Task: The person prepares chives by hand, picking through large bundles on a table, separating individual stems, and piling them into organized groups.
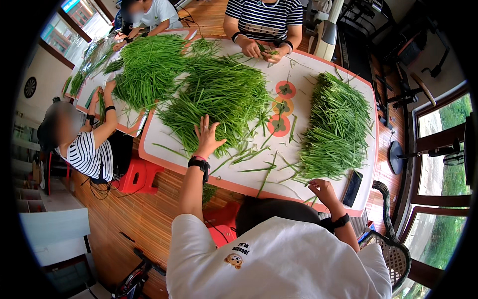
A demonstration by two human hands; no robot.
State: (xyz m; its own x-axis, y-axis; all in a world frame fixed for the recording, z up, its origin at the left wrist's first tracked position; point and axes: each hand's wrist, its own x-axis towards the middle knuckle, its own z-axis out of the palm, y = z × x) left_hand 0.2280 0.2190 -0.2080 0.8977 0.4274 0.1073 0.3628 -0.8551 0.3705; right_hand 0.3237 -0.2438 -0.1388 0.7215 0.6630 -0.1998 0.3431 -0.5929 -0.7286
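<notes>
My left hand reaches onto the near side of a big loose pile of green chives, its fingers spread over the stalks. My right hand is at the near edge of the table, fingers pinched together; whatever they may hold is too small to make out. Just beyond it lies a second, neater heap of chives, stacked along the right side. Loose stalks and trimmed bits are scattered between the two heaps.
Right of my right hand lies a dark phone. Across the table, a person in stripes handles a few stalks. Others work at the left around another chive pile. Red stools stand below, and a chair is at the right.
</notes>
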